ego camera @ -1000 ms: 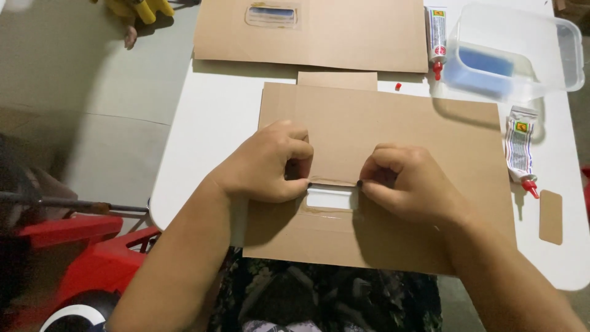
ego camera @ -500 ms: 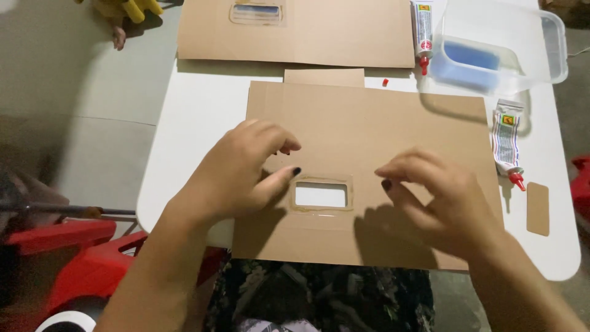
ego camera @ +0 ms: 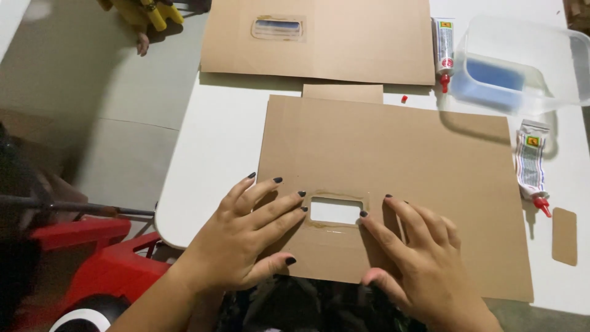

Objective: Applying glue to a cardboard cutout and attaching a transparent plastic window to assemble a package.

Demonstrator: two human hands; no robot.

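The left hand (ego camera: 246,237) lies flat with fingers spread on the big cardboard sheet (ego camera: 399,166), its fingertips just left of the rectangular window (ego camera: 335,211) cut into that sheet. Shiny glue rings the window's edge. The right hand (ego camera: 418,261) also rests open and spread on the sheet, just right of the window, its forefinger tip touching the window's lower right corner. The sheet itself lies on the white table (ego camera: 215,141), its near edge hanging over the table's front. Beyond the sheet lies a second cardboard sheet (ego camera: 344,37) with its own window. Right of the big sheet sit a glue tube (ego camera: 530,166) and a small cardboard cutout (ego camera: 564,236); above them, a clear plastic tub (ego camera: 522,61).
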